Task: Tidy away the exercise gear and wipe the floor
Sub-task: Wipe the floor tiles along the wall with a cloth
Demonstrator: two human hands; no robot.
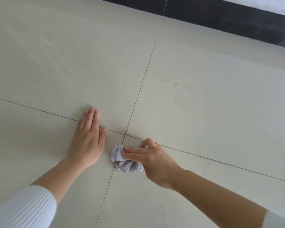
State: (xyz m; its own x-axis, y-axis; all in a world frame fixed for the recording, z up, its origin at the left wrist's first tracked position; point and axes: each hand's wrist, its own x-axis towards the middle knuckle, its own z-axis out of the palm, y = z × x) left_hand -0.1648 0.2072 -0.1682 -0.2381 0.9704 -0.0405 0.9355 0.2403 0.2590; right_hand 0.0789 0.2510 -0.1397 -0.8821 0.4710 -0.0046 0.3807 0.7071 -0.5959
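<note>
A small crumpled pale grey cloth point(122, 159) lies on the cream tiled floor point(204, 112), just below the crossing of two grout lines. My right hand point(152, 159) holds the cloth against the floor, its fingers curled over the bunched fabric and the thumb laid along its top. To the left of the cloth, my left hand point(88, 137) rests flat on the tile with straight fingers, palm down, holding nothing. No exercise gear is in view.
A dark skirting band point(229, 18) runs along the far right edge of the floor, with a white wall above it. A few small dark spots point(176, 84) mark the tile beyond the cloth. Faint streaks show on the far left tile.
</note>
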